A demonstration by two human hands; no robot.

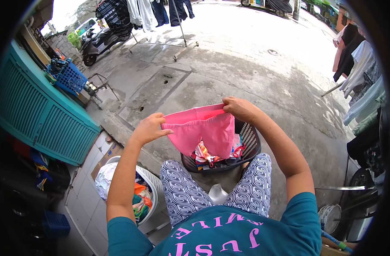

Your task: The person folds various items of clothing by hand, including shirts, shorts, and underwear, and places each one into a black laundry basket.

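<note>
A pair of pink shorts [203, 132] hangs spread between my two hands, its elastic waistband at the top. My left hand [150, 128] pinches the waistband at its left end. At the right end, my right hand [242, 109] grips the same band. Below and partly behind the shorts stands a dark laundry basket [254, 147] with colorful folded clothes [237, 147] inside. The shorts hide part of the basket and its contents.
Left of my legs stands a white basket [157, 192] of crumpled clothes. A teal louvered door [41, 115] and a blue basket [71, 77] are further left. Hanging laundry [361, 68] lines the right side. A scooter [101, 42] is parked beyond, near a clothes rack [184, 34].
</note>
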